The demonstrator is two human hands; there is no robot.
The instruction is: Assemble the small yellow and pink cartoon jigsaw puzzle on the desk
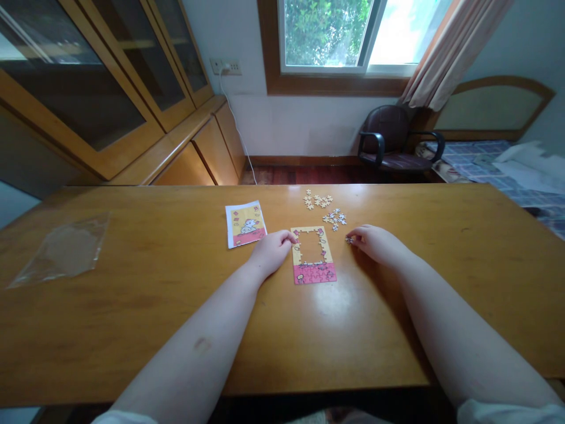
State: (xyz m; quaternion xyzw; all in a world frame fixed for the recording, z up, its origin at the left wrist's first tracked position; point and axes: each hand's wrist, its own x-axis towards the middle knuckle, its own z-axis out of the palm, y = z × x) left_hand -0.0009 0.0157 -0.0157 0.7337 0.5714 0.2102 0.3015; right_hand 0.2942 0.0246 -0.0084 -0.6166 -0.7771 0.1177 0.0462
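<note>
A partly assembled jigsaw puzzle point(314, 273) lies flat on the table, its yellow and pink border joined around an open middle where bare wood shows. My left hand point(274, 252) is closed at the puzzle's upper left edge, its fingertips on the border. To the right of the puzzle, my right hand point(375, 242) pinches a small jigsaw piece point(349, 239) close to the tabletop. Loose white-and-grey pieces point(335, 218) form a small pile just above the puzzle. Farther back lie loose yellow pieces point(318, 201). The picture on the pinched piece is too small to read.
A reference picture sheet point(246, 225) with white animals lies left of the puzzle. A clear plastic bag point(62, 250) rests on the left of the wooden table point(145, 306). Beyond the far edge stand an office chair point(386, 132), a bed point(477, 168) and glass-fronted cabinets point(141, 106).
</note>
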